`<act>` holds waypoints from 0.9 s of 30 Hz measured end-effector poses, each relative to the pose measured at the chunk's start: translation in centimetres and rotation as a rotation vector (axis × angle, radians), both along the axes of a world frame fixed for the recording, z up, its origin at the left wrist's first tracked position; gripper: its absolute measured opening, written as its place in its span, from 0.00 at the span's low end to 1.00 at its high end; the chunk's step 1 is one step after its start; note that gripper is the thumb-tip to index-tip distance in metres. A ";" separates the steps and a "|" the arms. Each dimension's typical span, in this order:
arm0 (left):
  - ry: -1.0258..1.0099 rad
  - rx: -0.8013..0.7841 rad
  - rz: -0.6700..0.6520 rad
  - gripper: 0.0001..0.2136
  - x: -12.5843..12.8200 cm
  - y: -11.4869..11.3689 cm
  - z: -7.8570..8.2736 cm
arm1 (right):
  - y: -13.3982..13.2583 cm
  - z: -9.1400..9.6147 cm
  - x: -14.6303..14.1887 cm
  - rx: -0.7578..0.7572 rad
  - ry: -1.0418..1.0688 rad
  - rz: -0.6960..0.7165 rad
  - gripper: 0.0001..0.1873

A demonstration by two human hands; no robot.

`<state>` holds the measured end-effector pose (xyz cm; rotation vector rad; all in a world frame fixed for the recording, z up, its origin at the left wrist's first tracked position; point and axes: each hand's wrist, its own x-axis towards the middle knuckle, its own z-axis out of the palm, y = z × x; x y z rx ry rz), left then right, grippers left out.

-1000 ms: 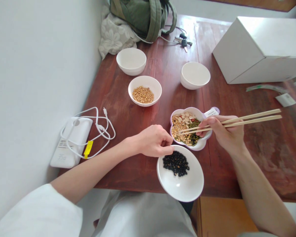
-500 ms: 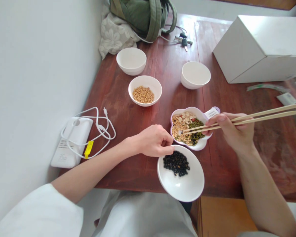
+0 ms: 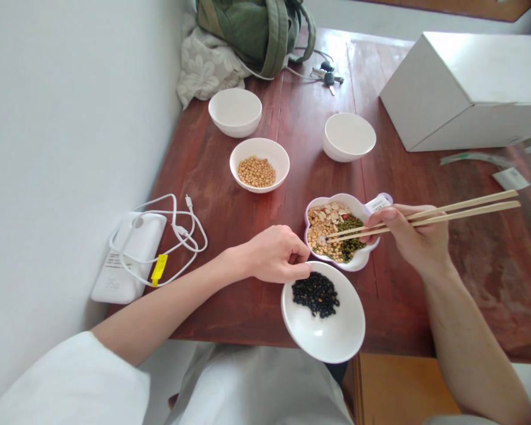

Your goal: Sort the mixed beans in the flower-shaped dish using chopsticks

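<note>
2 slim, pale wooden chopsticks (image 3: 473, 206), wrapped firmly in the right hand (image 3: 420, 245), have slid slightly toward 9 o'clock, so their tips seem to be probing the round yellow beans (image 3: 316, 227) left of centre in the scalloped dish (image 3: 358, 262); whether they grip any is unclear. At the dish's 6 o'clock, the curled left hand (image 3: 278, 254) pinches the 11 o'clock rim of a glossy white bowl (image 3: 331, 342) of black beans (image 3: 316, 295).

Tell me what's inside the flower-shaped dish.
The dish holds yellow beans, green beans and flat pale pieces. Whatever lies beneath the top layer is hidden, and the chopsticks and right hand cover part of the right side.
</note>
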<state>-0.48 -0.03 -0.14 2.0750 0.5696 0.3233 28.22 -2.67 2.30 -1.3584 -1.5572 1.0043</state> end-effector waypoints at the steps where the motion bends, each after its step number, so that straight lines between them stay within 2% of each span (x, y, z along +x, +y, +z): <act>1: 0.000 -0.002 0.000 0.14 0.0 0.0 0.0 | 0.0 0.0 0.0 -0.005 -0.005 0.001 0.17; 14: 0.022 -0.015 0.009 0.13 -0.1 0.0 0.1 | 0.2 -0.2 -0.1 -0.016 0.017 0.047 0.18; 27: 0.019 -0.037 0.016 0.13 -0.1 0.0 0.1 | 0.3 -0.4 -0.1 0.006 0.009 0.097 0.15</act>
